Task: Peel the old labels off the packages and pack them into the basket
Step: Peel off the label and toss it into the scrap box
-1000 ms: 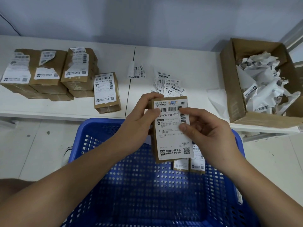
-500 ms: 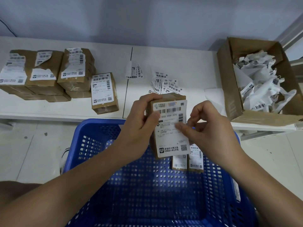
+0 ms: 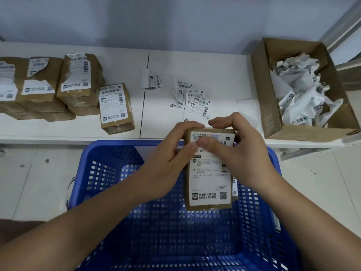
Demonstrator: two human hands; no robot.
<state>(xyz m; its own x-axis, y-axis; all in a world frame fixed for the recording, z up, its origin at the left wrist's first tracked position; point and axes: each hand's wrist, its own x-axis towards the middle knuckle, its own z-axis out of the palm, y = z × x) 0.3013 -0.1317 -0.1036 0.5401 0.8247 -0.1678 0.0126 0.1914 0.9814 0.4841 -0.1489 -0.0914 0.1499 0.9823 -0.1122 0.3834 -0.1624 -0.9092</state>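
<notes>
Fingers point(image 3: 195, 125) of both hands are curled around the upper end of the package point(image 3: 210, 202), which we hold at centre frame, above the far rim of the blue basket point(image 3: 109, 173) and just in front of the desk point(image 3: 214, 75) edge. Our left hand point(image 3: 168, 163) grips the package's left side with fingertips hooked over the top edge and the thumb lying on the front; our right hand point(image 3: 240, 153) grips the right side the same way, its thumb pressed on the label point(image 3: 209, 178) near the barcode. The two thumbs almost meet. We cannot tell whether a label corner is lifted yet. We judge the package to be light and fairly stiff: a small taped brown carton that keeps its shape under this grip. The label appears thin and tear-prone, as the ragged remnants on the stacked packages point(image 3: 58, 85) at upper left suggest, so we would start at a top corner and peel low and slowly. Both forearms enter from the bottom corners and converge, wrists roughly level. A waste box point(image 3: 273, 118) of crumpled labels sits at upper right; loose labels point(image 3: 193, 102) lie on the desk behind our hands.
</notes>
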